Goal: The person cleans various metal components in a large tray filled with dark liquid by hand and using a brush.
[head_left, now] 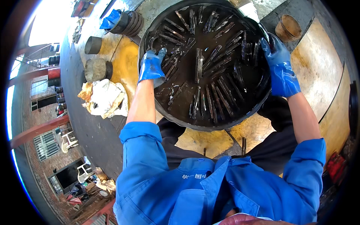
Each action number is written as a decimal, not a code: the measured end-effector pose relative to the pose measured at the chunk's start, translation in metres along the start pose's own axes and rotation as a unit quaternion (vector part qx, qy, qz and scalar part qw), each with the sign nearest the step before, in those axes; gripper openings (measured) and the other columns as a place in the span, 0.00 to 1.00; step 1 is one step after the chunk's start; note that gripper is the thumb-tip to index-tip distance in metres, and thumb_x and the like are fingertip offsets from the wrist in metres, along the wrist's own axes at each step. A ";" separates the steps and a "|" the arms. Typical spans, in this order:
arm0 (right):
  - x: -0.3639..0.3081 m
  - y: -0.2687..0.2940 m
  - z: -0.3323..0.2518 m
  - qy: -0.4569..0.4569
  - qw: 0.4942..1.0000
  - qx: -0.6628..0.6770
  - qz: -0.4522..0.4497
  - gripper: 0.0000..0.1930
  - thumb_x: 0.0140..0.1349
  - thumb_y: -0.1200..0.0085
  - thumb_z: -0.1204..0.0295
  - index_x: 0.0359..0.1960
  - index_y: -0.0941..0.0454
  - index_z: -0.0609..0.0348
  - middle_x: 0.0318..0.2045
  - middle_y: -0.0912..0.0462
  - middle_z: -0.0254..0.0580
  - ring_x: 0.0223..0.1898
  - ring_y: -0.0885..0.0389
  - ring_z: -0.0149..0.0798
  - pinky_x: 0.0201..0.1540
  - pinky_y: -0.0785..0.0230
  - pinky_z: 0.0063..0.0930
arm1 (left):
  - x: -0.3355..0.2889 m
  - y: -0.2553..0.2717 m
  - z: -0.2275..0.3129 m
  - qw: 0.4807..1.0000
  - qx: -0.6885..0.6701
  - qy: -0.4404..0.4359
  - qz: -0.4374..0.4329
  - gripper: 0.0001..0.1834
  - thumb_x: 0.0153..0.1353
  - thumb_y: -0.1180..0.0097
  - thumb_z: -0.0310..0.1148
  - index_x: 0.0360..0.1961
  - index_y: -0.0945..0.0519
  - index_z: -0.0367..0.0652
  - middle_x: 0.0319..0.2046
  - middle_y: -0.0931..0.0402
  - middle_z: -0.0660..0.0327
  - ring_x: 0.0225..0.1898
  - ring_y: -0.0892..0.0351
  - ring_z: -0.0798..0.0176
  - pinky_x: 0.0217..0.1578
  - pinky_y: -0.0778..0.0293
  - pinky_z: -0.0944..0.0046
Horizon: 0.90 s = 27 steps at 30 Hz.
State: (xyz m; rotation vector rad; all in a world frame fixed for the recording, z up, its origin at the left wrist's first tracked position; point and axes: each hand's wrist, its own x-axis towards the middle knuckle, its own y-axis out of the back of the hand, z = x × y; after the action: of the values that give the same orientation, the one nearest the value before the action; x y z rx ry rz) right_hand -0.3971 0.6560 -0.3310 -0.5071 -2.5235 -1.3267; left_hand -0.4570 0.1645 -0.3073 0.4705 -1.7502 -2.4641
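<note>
A large, round, shallow black pan lies in front of my knees. Dark, wet-looking narrow strips cover its floor, many set out roughly like spokes, with small scraps among them. My left hand, in a blue rubber glove, grips the pan's left side; the thumb lies over the rim and the other fingers are mostly hidden. On the opposite side, my right hand, gloved the same way, is closed on the right rim. A white rag or paper lies against the pan's far right edge.
Left of the pan are a crumpled white and brown cloth, a grey metal cylinder, another dull can and dark stacked buckets with something blue inside. A rusty tin stands at the far right, on stained sheets.
</note>
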 end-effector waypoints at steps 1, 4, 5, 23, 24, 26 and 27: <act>0.000 -0.002 0.003 -0.007 1.000 -0.003 -0.004 0.20 0.68 0.39 0.50 0.56 0.17 0.42 0.45 0.12 0.46 0.47 0.13 0.52 0.50 0.20 0.44 | 0.011 -0.013 -0.009 1.000 -0.015 -0.010 0.005 0.36 0.66 0.39 0.59 0.60 0.19 0.36 0.58 0.21 0.37 0.63 0.23 0.38 0.62 0.26 0.47; -0.004 -0.004 0.000 -0.011 1.000 -0.004 0.002 0.20 0.68 0.39 0.50 0.56 0.16 0.42 0.44 0.12 0.46 0.46 0.13 0.53 0.49 0.20 0.44 | 0.019 -0.026 -0.017 1.000 0.005 0.000 -0.010 0.36 0.66 0.39 0.57 0.63 0.21 0.36 0.60 0.22 0.38 0.66 0.26 0.37 0.64 0.28 0.47; -0.001 -0.005 0.000 -0.013 1.000 -0.004 0.003 0.20 0.68 0.39 0.50 0.55 0.16 0.42 0.44 0.11 0.46 0.46 0.13 0.53 0.49 0.20 0.44 | 0.024 -0.026 -0.015 1.000 0.004 -0.028 -0.009 0.37 0.66 0.39 0.57 0.63 0.22 0.36 0.60 0.22 0.38 0.66 0.26 0.38 0.64 0.28 0.47; 0.001 0.000 -0.004 -0.003 1.000 -0.014 -0.006 0.19 0.68 0.39 0.52 0.55 0.16 0.44 0.43 0.12 0.45 0.47 0.13 0.51 0.50 0.20 0.42 | 0.032 -0.039 -0.012 0.997 0.073 0.021 0.009 0.30 0.63 0.39 0.54 0.57 0.16 0.43 0.60 0.21 0.42 0.64 0.23 0.42 0.63 0.26 0.47; -0.001 0.002 -0.006 -0.016 0.999 -0.029 -0.016 0.19 0.68 0.39 0.52 0.55 0.16 0.44 0.43 0.12 0.45 0.47 0.13 0.51 0.50 0.20 0.42 | 0.028 -0.036 -0.006 0.994 0.105 0.028 -0.024 0.29 0.63 0.39 0.54 0.57 0.16 0.44 0.59 0.21 0.43 0.63 0.22 0.42 0.63 0.26 0.47; -0.001 0.006 -0.010 -0.045 0.997 -0.059 -0.030 0.19 0.68 0.39 0.51 0.55 0.16 0.44 0.43 0.12 0.45 0.47 0.13 0.51 0.50 0.20 0.43 | 0.031 -0.031 0.008 0.981 0.167 0.037 -0.089 0.29 0.64 0.39 0.53 0.57 0.17 0.44 0.58 0.20 0.43 0.63 0.22 0.42 0.62 0.25 0.48; -0.001 0.006 -0.007 -0.022 0.999 -0.046 -0.012 0.19 0.68 0.40 0.51 0.56 0.16 0.44 0.43 0.12 0.45 0.47 0.13 0.51 0.50 0.20 0.43 | 0.023 -0.028 0.012 0.987 0.152 0.022 -0.051 0.28 0.63 0.38 0.52 0.56 0.16 0.44 0.57 0.19 0.44 0.61 0.21 0.41 0.60 0.24 0.47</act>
State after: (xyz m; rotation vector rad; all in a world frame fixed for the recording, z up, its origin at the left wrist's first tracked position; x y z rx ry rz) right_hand -0.3937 0.6527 -0.3231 -0.5310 -2.5217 -1.4608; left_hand -0.4796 0.1791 -0.3350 0.6490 -2.1455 -2.2338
